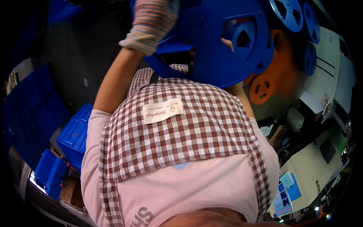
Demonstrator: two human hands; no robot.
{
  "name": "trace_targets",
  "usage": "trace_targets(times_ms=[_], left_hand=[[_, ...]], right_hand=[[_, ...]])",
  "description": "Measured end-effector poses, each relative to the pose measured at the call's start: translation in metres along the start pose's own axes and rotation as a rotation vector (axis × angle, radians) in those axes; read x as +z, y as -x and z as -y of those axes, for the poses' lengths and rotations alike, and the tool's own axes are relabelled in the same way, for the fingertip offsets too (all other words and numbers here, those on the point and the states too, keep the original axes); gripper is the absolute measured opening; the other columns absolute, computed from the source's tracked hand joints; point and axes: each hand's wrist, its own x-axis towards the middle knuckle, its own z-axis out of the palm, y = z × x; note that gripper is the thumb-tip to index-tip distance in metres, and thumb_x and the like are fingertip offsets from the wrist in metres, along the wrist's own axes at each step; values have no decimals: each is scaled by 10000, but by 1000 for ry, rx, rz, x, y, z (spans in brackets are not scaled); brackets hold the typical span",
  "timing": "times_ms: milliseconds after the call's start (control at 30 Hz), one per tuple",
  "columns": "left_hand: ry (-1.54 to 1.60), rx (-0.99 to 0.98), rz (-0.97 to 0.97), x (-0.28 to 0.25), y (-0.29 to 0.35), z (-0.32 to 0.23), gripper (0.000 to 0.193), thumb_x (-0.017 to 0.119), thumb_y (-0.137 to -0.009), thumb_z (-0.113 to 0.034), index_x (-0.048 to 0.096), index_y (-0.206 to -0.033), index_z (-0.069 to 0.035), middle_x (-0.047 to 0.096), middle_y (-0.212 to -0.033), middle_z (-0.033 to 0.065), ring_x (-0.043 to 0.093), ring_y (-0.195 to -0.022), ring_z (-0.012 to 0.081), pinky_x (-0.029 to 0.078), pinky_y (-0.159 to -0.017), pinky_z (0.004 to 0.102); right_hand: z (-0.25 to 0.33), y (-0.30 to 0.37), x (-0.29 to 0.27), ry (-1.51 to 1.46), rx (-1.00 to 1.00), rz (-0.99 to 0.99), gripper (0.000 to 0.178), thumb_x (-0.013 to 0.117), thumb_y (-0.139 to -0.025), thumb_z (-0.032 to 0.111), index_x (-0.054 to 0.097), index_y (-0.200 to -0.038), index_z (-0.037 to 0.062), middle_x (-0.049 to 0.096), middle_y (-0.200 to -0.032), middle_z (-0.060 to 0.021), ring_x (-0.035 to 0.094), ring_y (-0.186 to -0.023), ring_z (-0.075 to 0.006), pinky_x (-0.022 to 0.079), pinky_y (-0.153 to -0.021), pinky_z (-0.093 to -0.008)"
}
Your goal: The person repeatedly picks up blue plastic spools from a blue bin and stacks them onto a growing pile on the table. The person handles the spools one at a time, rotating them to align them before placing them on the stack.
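Observation:
A large blue plastic reel (219, 56) with wide cut-outs is held up in front of my chest. My left hand (153, 26), in a striped knit glove, is at the reel's upper left edge. It is blurred and its fingers are partly cut off by the top of the picture. Behind the reel, my right hand (228, 43) is mostly hidden. Bare fingertips show through a cut-out, gripping the reel from the right. More blue reels (242, 38) show through and beside that cut-out.
Further blue reels (289, 13) stand at the upper right, near an orange reel (261, 89) and a blurred orange shape (285, 62). Blue crates (73, 132) are at the left beside a dark floor (79, 56). Pale machine casings (325, 68) and a light table (310, 166) line the right.

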Motion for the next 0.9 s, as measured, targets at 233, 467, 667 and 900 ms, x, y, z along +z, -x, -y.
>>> trace_targets(times_ms=[233,467,667,900], left_hand=[[-24,-226,582,13,-1,8,203,510,-907,-56,651,-1053,-46,690,-920,199,682,-844,346,553,-745,415],[160,-89,628,-7,44,38,418,633,-950,-319,616,-1262,-42,708,-1061,175,700,-954,285,574,-818,408],[95,-223,781,-4,61,30,295,590,-977,-293,708,-1091,-47,720,-914,150,687,-794,298,565,-742,369],[-143,-290,745,29,105,50,302,588,-978,-271,641,-1216,-93,692,-1049,149,661,-939,325,539,-818,389]], right_hand=[[2,4,11,170,-2,-54,771,465,-910,529,442,-1399,-67,586,-1216,-336,675,-1038,-394,618,-785,-454],[10,-4,0,64,157,-11,767,411,-938,560,422,-1422,-35,563,-1256,-330,644,-1098,-410,587,-847,-516],[32,1,28,617,-114,-757,716,356,-987,603,491,-1381,20,570,-1308,-243,595,-1186,-368,532,-957,-500],[89,14,10,990,-174,-645,334,596,-984,281,617,-1234,62,682,-1146,-124,658,-1055,-202,562,-875,-363]])
